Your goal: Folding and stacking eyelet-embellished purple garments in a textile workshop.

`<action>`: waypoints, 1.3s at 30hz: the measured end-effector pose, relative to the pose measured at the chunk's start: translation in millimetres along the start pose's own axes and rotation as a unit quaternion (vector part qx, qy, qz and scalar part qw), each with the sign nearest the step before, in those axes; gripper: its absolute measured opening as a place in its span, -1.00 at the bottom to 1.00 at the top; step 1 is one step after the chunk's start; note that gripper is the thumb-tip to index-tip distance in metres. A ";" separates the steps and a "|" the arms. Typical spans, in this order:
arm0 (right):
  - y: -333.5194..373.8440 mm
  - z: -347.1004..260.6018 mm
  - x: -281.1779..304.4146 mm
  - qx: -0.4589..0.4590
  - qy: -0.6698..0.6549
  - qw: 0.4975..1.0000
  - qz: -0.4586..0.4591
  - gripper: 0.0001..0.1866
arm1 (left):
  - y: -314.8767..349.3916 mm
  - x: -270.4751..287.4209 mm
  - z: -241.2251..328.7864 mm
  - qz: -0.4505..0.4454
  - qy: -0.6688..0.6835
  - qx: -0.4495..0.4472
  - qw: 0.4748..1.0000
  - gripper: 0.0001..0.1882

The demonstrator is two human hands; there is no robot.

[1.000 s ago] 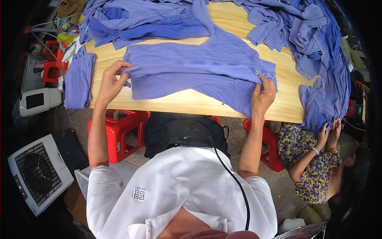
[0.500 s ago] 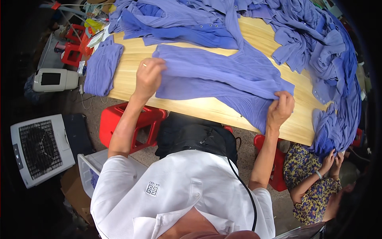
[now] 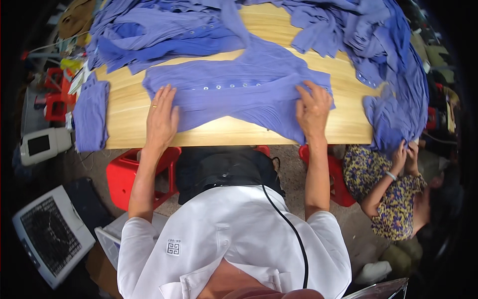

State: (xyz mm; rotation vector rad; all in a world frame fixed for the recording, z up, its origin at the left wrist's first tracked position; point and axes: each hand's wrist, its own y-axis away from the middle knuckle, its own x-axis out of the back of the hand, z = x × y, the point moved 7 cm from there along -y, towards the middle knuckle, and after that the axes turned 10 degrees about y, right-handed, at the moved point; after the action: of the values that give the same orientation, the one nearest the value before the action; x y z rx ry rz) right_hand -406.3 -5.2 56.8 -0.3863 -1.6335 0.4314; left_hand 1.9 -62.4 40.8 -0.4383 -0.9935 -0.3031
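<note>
A purple ribbed buttoned top lies spread sideways on the wooden table, a row of pale round buttons running along its middle. One part of it stretches up toward the far pile. My left hand rests flat on its left end, fingers stretched out. At the right end, my right hand touches the cloth with fingers spread and slightly bent. Neither hand grips the fabric visibly.
Loose purple garments cover the far side, and another heap hangs over the right edge. A folded purple garment lies at the left. Red stools stand below. A co-worker in a floral top handles cloth at right.
The upper layer that both hands pinched is now down, and the button row shows. My left hand has flattened; my right hand has loosened. The whole view has shifted.
</note>
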 end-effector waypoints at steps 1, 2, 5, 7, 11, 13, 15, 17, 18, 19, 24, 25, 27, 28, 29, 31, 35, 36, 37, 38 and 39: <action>-1.5 -9.8 -2.5 0.019 -0.017 1.000 -0.015 -0.64 | -5.2 -6.0 11.0 0.013 0.006 -0.001 1.000 -0.35; -1.4 -15.1 -4.7 0.038 -0.034 0.998 -0.031 -0.62 | -9.1 -25.1 14.0 -0.050 -0.053 -0.001 0.997 -0.21; 16.1 -7.7 -29.3 0.040 -0.005 0.993 -0.113 -0.40 | -14.3 -37.5 8.4 -0.076 -0.107 -0.005 0.991 -0.09; 25.7 -2.6 -36.5 0.026 0.006 0.991 -0.132 -0.34 | -12.6 -34.4 -8.2 -0.070 -0.094 -0.001 0.993 0.05; 32.6 0.5 -36.9 0.012 0.026 0.986 -0.166 -0.26 | -11.7 -32.5 -13.1 -0.077 -0.082 -0.005 0.994 0.15; 31.3 -0.1 -35.5 0.009 0.036 0.986 -0.165 -0.27 | -10.6 -34.8 -12.0 -0.069 -0.084 -0.001 0.994 0.16; 30.5 -4.3 -35.9 0.003 0.049 0.985 -0.166 -0.30 | -10.5 -35.7 -11.1 -0.057 -0.079 0.002 0.995 0.09; 24.9 -7.4 -34.1 0.003 0.058 0.984 -0.166 -0.33 | -10.2 -35.5 -11.0 -0.044 -0.077 0.010 0.996 0.02; 19.0 -7.7 -31.7 0.001 0.048 0.986 -0.158 -0.37 | -13.8 -34.2 -11.9 -0.019 -0.078 0.009 0.997 -0.15; 14.1 -9.7 -31.0 0.000 0.037 0.988 -0.150 -0.41 | -16.4 -31.4 -13.8 0.007 -0.081 0.009 0.997 -0.31; 14.2 -0.2 -48.9 0.021 0.045 0.985 -0.163 -0.45 | -30.8 -23.3 -21.5 0.088 0.011 0.012 0.996 -0.76; 19.0 2.8 -52.5 0.009 0.029 0.987 -0.157 -0.43 | -30.9 -25.5 -25.4 0.084 0.020 0.015 0.996 -0.77; 24.3 5.5 -54.2 -0.003 0.018 0.987 -0.162 -0.39 | -31.9 -25.6 -27.9 0.083 0.027 0.019 0.996 -0.79; 25.7 2.1 -49.6 0.000 0.018 0.988 -0.156 -0.39 | -28.9 -24.1 -27.0 0.089 0.025 0.018 0.996 -0.79; 25.9 0.9 -49.7 -0.005 0.038 0.983 -0.180 -0.39 | -29.1 -24.8 -24.5 0.084 -0.013 0.014 0.996 -0.78; 21.4 -4.8 -43.7 -0.015 0.064 0.977 -0.204 -0.40 | -33.2 -25.0 -16.5 0.076 -0.073 0.002 0.994 -0.75; -30.7 -5.0 -33.4 -0.016 -0.010 0.998 -0.068 -0.54 | -86.1 -16.2 18.4 0.049 0.022 -0.058 0.997 -0.68; -55.7 -3.8 -39.5 -0.015 -0.009 0.998 -0.063 -0.54 | -110.1 -22.0 16.8 0.047 0.110 -0.002 0.993 -0.66; -80.0 2.5 -51.0 -0.034 -0.045 0.995 -0.082 -0.54 | -139.0 -32.3 18.3 0.039 0.200 0.050 0.978 -0.63; -101.1 6.6 -64.2 -0.052 -0.084 0.990 -0.103 -0.54 | -169.7 -38.0 19.9 0.036 0.227 0.094 0.969 -0.53; -118.1 8.6 -81.1 -0.050 -0.066 0.989 -0.121 -0.55 | -201.0 -45.3 19.9 0.033 0.254 0.137 0.957 -0.41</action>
State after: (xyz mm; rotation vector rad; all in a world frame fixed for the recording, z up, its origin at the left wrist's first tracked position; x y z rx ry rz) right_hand -406.3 -148.2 44.0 -0.2345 -1.8105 0.1950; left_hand -124.2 -226.0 54.8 -0.1261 -0.5034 -0.1974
